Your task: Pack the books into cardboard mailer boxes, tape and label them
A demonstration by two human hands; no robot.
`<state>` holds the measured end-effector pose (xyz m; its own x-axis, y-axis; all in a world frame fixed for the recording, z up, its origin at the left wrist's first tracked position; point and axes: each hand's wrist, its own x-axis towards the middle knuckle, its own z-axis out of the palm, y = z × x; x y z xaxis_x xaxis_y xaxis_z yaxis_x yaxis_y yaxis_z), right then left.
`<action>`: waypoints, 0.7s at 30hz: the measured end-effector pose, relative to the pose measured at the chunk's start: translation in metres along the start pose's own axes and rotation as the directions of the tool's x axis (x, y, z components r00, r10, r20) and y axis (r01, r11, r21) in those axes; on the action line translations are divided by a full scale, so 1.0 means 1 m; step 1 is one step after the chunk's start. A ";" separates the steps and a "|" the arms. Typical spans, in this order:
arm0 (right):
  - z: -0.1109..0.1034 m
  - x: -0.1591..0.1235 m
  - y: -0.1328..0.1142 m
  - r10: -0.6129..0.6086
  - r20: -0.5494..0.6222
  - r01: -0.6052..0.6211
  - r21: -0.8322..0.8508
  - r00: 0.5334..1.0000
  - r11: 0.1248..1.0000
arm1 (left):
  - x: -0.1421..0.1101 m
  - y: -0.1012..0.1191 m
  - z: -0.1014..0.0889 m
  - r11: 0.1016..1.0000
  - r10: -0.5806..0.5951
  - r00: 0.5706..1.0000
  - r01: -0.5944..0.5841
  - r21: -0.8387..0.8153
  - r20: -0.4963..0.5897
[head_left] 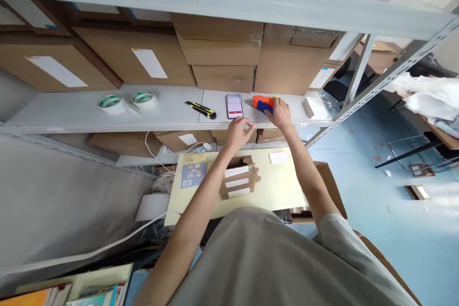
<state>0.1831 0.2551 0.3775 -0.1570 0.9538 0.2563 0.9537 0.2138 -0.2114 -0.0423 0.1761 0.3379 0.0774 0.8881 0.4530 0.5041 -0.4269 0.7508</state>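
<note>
My right hand (280, 114) reaches onto the grey shelf (172, 112) and closes its fingers on an orange and blue object (261, 103). Just left of it lies a phone (234, 105) with a lit screen. My left hand (239, 132) rests at the shelf's front edge below the phone, its fingers curled over the lip with nothing visibly in them. Below both arms a pale board (283, 181) carries a torn piece of cardboard (239, 181) with white labels.
On the shelf are a yellow and black utility knife (201, 109), two tape rolls (111, 103) (144, 99) and a small white box (316, 107). Cardboard boxes (218, 52) fill the shelf's back. A printed sheet (193, 170) lies on the board. Blue floor with clutter lies to the right.
</note>
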 end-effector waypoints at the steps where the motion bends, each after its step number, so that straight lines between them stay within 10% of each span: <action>1: -0.001 0.011 -0.004 0.017 0.074 -0.013 -0.053 0.997 0.999 | 0.008 0.006 0.004 1.000 0.012 1.000 -0.012 0.002 -0.001; 8: 0.003 0.023 -0.022 0.130 0.236 -0.077 -0.224 0.963 0.972 | 0.002 0.014 0.010 0.996 -0.001 1.000 0.001 -0.085 0.006; 14: 0.028 -0.052 -0.016 0.225 0.121 -0.245 0.195 0.967 0.950 | -0.083 -0.015 0.010 0.938 -0.208 0.978 0.203 -0.283 0.012; 21: 0.091 -0.201 -0.065 0.074 0.300 -0.307 0.894 0.951 0.327 | -0.176 -0.011 0.012 0.838 -0.339 0.941 0.305 -0.453 0.008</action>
<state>0.1293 0.0687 0.2544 -0.1560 0.9862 -0.0549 0.1310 -0.0344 -0.9908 -0.0515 0.0262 0.2440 -0.0913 0.9815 0.1682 0.0563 -0.1635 0.9849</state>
